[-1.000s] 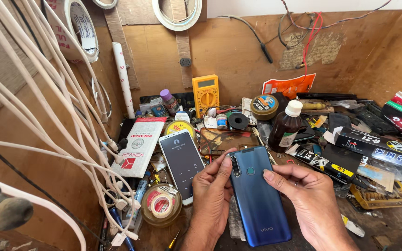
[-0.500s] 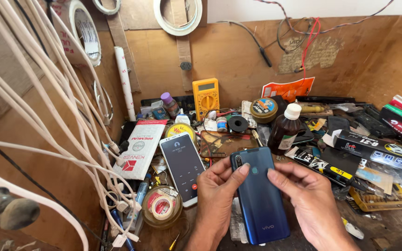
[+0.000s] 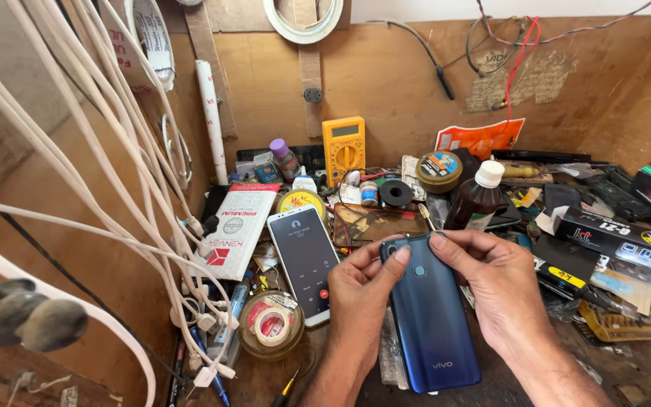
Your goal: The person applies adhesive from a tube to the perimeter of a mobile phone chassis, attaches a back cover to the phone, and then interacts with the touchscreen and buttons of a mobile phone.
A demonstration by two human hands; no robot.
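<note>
Head view: left hand and right hand pinch a blue phone at its 12 o'clock corners; glossy, slippery, stiff, light; edge grip looks safest.

Blue smartphone — glossy back up, camera end away — lying lengthwise on the cluttered bench.

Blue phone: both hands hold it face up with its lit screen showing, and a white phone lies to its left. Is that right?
Not quite. The head view shows the blue phone lying back up, its rear cover showing, held by the left hand and right hand. The lit screen belongs to the white phone lying to its left.
</note>
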